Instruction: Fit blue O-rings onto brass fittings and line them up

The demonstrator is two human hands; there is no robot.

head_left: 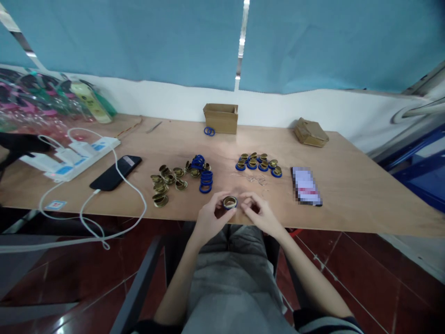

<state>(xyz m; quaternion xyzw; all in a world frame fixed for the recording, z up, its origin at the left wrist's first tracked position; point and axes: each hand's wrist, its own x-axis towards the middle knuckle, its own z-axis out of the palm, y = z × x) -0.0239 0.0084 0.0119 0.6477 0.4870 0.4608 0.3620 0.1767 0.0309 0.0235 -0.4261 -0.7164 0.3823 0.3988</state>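
Note:
My left hand [210, 214] and my right hand [258, 211] meet at the front edge of the wooden table [347, 185]. Together they pinch a small brass ring fitting [230, 202] with a blue band around it. Beyond my left hand lies a loose pile of brass fittings [167, 183] and a stack of blue rubber rings [206, 181]. Beyond my right hand sit several brass fittings with blue rings on them [259, 162], set in a tidy group.
A black phone [114, 172] on a white cable [135, 190] lies left, beside white power strips [73, 157]. A second phone [306, 186] lies right. A small cardboard box [221, 117] and a brown packet [310, 132] stand at the back. Another person's dark sleeve [21, 143] shows far left.

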